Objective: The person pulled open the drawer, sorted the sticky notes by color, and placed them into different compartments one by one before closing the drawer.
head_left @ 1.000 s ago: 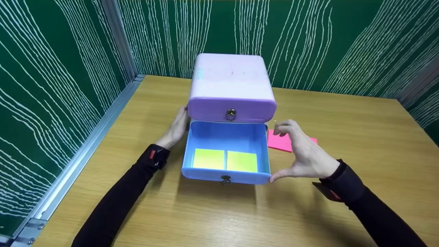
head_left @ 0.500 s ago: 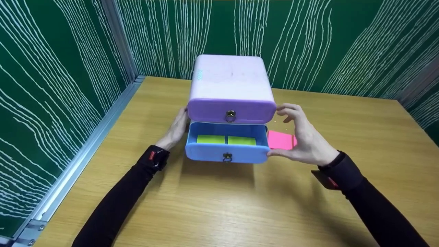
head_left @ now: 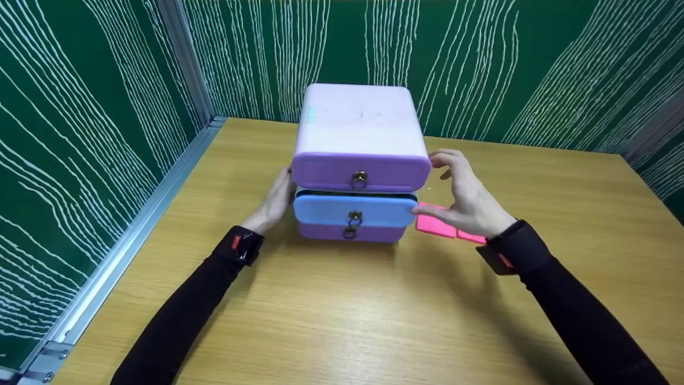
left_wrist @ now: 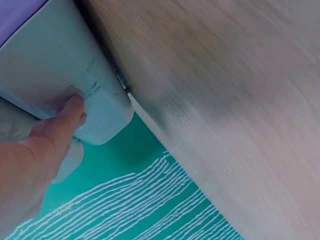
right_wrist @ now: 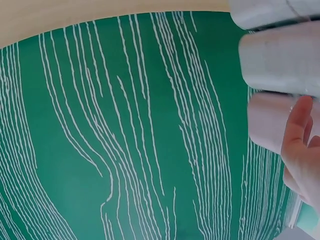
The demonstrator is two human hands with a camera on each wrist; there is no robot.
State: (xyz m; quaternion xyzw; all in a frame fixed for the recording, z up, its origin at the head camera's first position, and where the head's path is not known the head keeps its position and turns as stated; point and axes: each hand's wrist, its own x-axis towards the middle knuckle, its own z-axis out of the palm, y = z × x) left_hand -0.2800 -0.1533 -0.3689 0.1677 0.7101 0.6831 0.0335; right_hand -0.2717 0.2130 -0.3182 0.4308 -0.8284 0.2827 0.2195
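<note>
Sitting nearly shut: blue middle drawer (head_left: 326, 209)

Mostly done by the look of it; a dark gap tops the blue front, so a last push seems left. Top purple drawer (head_left: 328, 172) and bottom purple drawer (head_left: 320, 233) look closed. Contents of all three hidden. Right hand (head_left: 471, 202): grip released, thumb at blue front's right edge. Left hand (head_left: 275, 200): grip loose, finger against drawer unit's (head_left: 363, 115) left side. Pink sticky notes (head_left: 435, 223) outside, on table (head_left: 320, 310), right.
</note>
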